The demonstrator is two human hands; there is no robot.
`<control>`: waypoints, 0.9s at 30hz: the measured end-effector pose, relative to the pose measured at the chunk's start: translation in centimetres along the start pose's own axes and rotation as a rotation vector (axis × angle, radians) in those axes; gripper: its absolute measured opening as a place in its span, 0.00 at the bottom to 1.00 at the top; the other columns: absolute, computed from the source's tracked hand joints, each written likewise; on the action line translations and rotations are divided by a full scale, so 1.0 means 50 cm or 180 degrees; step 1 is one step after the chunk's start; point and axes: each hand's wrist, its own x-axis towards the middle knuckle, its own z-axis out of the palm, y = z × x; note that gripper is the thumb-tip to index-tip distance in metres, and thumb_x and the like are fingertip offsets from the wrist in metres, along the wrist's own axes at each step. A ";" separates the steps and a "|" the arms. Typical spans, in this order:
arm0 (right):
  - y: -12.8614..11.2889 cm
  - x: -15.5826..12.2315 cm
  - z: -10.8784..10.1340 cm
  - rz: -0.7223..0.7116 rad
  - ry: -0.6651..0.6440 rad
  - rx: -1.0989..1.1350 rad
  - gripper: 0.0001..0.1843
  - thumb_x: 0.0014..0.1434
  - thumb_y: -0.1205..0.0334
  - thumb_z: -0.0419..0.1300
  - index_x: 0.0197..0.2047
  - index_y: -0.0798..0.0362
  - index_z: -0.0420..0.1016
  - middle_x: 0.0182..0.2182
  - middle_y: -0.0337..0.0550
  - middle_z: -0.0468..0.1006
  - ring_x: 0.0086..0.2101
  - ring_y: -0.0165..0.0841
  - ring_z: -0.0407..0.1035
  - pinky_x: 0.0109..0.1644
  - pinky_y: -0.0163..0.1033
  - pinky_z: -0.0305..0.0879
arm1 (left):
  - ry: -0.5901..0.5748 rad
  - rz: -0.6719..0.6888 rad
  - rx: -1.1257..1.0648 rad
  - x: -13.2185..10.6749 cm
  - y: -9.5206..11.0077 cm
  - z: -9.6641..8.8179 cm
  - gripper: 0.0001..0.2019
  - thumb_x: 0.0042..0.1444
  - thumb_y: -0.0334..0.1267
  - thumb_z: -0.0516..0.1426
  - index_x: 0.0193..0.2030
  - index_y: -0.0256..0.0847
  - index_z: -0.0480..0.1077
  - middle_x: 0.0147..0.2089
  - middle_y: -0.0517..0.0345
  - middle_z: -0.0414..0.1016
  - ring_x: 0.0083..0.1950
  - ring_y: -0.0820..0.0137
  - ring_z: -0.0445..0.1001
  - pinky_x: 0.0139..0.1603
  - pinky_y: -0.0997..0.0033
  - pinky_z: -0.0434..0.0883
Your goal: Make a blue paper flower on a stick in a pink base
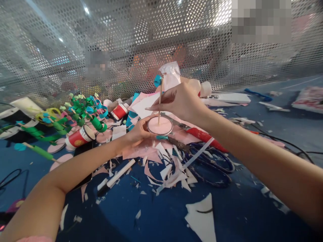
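Observation:
My left hand [137, 131] grips the side of a small round cup [159, 125] topped with a pink paper disc, held just above the blue table. My right hand [179, 101] pinches a thin wooden stick [159, 101] upright, its lower end on the middle of the pink disc. A small blue paper piece [157, 80] sits at the stick's top. Both hands are closed on what they hold.
Pink and white paper scraps [166, 168] litter the blue table [156, 215]. Dark-handled scissors [209, 164] lie to the right, a white marker [116, 176] in front. Sticks with green and blue paper curls [80, 114] and red paper cups [79, 137] lie left. A perforated metal screen [126, 40] stands behind.

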 end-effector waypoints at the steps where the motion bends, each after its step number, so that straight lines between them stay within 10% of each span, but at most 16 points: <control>1: 0.000 -0.001 0.001 -0.0002 -0.0005 0.0008 0.08 0.47 0.57 0.68 0.27 0.53 0.80 0.26 0.41 0.79 0.30 0.34 0.71 0.34 0.40 0.66 | 0.0000 0.0002 -0.0007 0.000 -0.001 0.000 0.39 0.23 0.23 0.69 0.50 0.37 0.70 0.48 0.50 0.76 0.53 0.62 0.72 0.55 0.65 0.68; 27: 0.009 0.003 0.004 -0.0156 0.0008 -0.0216 0.17 0.47 0.48 0.66 0.25 0.55 0.78 0.23 0.42 0.77 0.27 0.32 0.68 0.31 0.38 0.62 | 0.0067 0.0034 0.0101 0.001 -0.003 -0.003 0.42 0.23 0.25 0.70 0.53 0.37 0.68 0.54 0.47 0.72 0.59 0.57 0.68 0.58 0.62 0.67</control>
